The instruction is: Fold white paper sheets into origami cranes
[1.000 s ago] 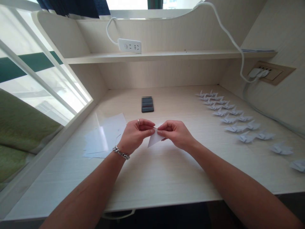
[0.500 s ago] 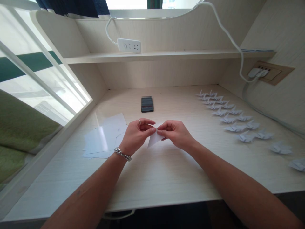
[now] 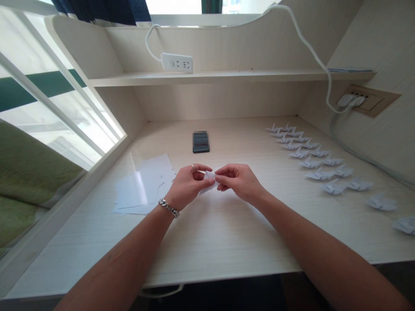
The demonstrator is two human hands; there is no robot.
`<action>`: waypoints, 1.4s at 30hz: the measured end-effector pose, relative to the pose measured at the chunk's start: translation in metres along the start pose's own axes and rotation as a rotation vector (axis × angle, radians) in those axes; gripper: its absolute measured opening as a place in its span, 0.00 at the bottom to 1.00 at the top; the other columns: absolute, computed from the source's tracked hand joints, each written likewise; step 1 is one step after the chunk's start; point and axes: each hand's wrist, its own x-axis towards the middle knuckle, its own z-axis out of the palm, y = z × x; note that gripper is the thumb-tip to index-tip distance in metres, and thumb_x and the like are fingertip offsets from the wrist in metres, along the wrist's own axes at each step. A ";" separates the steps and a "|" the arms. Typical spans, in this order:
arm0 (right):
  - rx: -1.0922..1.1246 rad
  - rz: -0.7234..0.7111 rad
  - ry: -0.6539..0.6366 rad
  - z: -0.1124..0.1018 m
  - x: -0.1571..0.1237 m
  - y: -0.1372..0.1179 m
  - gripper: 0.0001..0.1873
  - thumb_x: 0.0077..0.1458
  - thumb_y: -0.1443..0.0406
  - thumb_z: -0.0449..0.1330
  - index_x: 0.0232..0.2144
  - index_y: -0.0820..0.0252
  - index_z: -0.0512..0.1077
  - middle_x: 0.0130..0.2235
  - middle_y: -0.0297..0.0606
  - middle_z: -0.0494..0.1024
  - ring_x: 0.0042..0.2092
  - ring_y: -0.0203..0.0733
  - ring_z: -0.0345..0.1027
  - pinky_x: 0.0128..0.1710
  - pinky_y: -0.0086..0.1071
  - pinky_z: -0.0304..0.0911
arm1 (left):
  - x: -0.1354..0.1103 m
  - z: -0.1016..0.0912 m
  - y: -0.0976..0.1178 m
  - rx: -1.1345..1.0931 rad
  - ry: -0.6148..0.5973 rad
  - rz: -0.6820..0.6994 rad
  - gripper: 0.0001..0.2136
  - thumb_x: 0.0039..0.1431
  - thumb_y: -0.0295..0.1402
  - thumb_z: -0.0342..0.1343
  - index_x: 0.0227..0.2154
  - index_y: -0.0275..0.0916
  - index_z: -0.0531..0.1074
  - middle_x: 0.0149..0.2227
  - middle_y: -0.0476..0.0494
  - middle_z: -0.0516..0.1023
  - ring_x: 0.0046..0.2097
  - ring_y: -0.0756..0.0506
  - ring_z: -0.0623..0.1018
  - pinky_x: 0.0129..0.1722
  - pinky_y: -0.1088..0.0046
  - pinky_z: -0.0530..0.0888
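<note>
My left hand (image 3: 188, 185), with a ring and a chain bracelet, and my right hand (image 3: 238, 180) meet over the middle of the pale wooden desk (image 3: 210, 233). Both pinch one small folded piece of white paper (image 3: 208, 178) between fingertips and thumbs, just above the desk top. Most of the paper is hidden by my fingers; only a small crumpled-looking part shows between the hands.
A loose pile of white sheets (image 3: 142, 185) lies left of my hands. A dark phone (image 3: 201, 142) rests further back. Several folded paper cranes (image 3: 311, 160) run in two rows along the right. A power strip (image 3: 177, 63) sits on the shelf; a cable runs to a wall socket (image 3: 356, 100).
The paper's hanging triangular flap has been folded up and is now gathered smaller between my fingers. Both hands stayed almost in place.
</note>
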 end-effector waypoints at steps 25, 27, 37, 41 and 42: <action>0.019 0.012 -0.082 -0.009 0.003 0.002 0.17 0.48 0.55 0.67 0.34 0.64 0.78 0.29 0.39 0.80 0.31 0.38 0.75 0.35 0.33 0.73 | 0.004 -0.004 -0.007 -0.087 0.007 -0.007 0.16 0.45 0.36 0.67 0.36 0.34 0.75 0.20 0.51 0.73 0.27 0.47 0.78 0.28 0.72 0.72; 0.029 0.020 -0.066 -0.007 0.003 0.003 0.18 0.46 0.56 0.69 0.34 0.64 0.78 0.27 0.38 0.79 0.30 0.38 0.75 0.33 0.33 0.72 | 0.003 -0.004 -0.006 -0.085 -0.006 -0.005 0.16 0.44 0.36 0.68 0.36 0.34 0.75 0.19 0.52 0.72 0.27 0.46 0.78 0.29 0.71 0.72; 0.107 0.149 -0.062 -0.006 0.002 0.002 0.16 0.42 0.58 0.71 0.31 0.64 0.78 0.26 0.40 0.80 0.28 0.37 0.75 0.32 0.32 0.72 | 0.002 -0.006 -0.003 0.014 -0.043 0.021 0.17 0.46 0.36 0.67 0.39 0.33 0.75 0.21 0.47 0.76 0.28 0.45 0.78 0.29 0.70 0.73; 0.031 0.102 -0.089 -0.003 0.001 0.003 0.17 0.45 0.56 0.69 0.30 0.65 0.79 0.27 0.41 0.80 0.28 0.36 0.73 0.30 0.30 0.70 | 0.003 -0.005 -0.006 0.030 -0.064 0.027 0.17 0.46 0.37 0.66 0.39 0.34 0.75 0.22 0.46 0.77 0.28 0.45 0.78 0.30 0.70 0.73; 0.019 0.084 -0.083 -0.002 0.001 0.003 0.17 0.44 0.56 0.69 0.30 0.65 0.79 0.27 0.41 0.80 0.27 0.36 0.73 0.29 0.30 0.70 | 0.003 -0.005 -0.007 0.017 -0.061 0.027 0.17 0.46 0.37 0.67 0.39 0.34 0.75 0.23 0.46 0.77 0.29 0.46 0.78 0.30 0.70 0.73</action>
